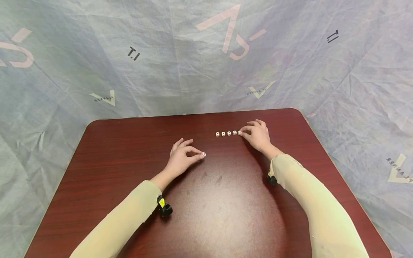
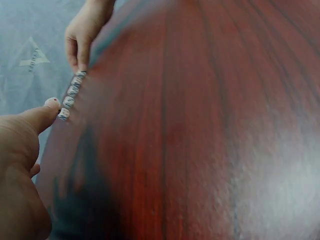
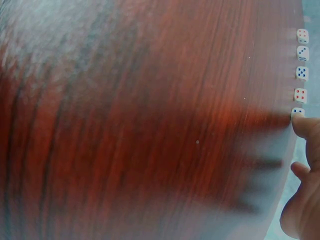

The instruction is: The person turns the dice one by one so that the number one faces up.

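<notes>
Several small white dice [image 1: 229, 133] stand in a straight row toward the back of the dark red table [image 1: 129, 150]. At the row's right end, my right hand [image 1: 258, 137] pinches the last die [image 3: 297, 111] between thumb and fingers. The right wrist view shows blue pips on some dice and red pips on the die [image 3: 300, 95] beside the pinched one. My left hand [image 1: 179, 159] grips another die [image 1: 203, 154] at its fingertips, in front of the row and to its left. Its thumb partly covers that die in the left wrist view.
Grey fabric [image 1: 180, 71] with printed letters hangs behind the table and along both sides. The table's back edge [image 1: 193, 114] runs a short way behind the dice. A small black camera [image 1: 165, 209] sits under the left wrist, another black device [image 1: 272, 178] under the right.
</notes>
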